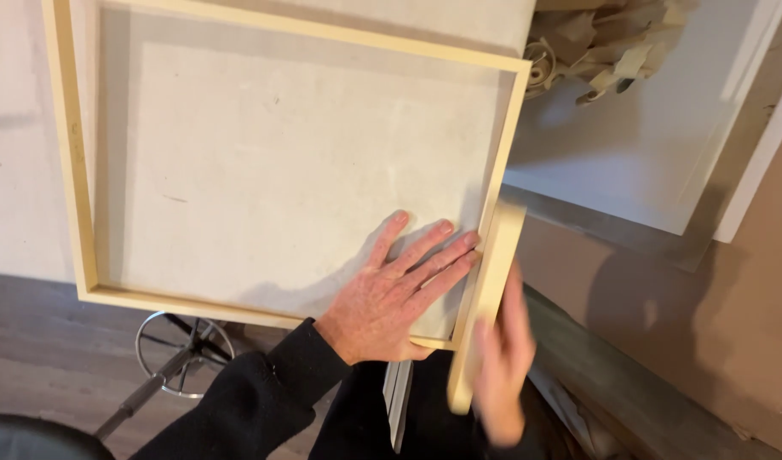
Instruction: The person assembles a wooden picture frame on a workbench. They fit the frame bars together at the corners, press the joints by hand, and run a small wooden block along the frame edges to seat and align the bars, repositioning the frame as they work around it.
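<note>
2 hands work at the pale square wooden frame [77,170]: the left hand [391,294] lies flat and open inside its near right corner, while the blurred right hand [502,366] grips a light wooden block [489,298] lengthwise along the right rail.

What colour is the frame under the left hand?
Pale natural wood frame, unpainted; left hand rests flat inside it. Head view.

Left hand [391,294] lies flat, fingers [434,243] spread; right hand [502,366] blurred.
</note>
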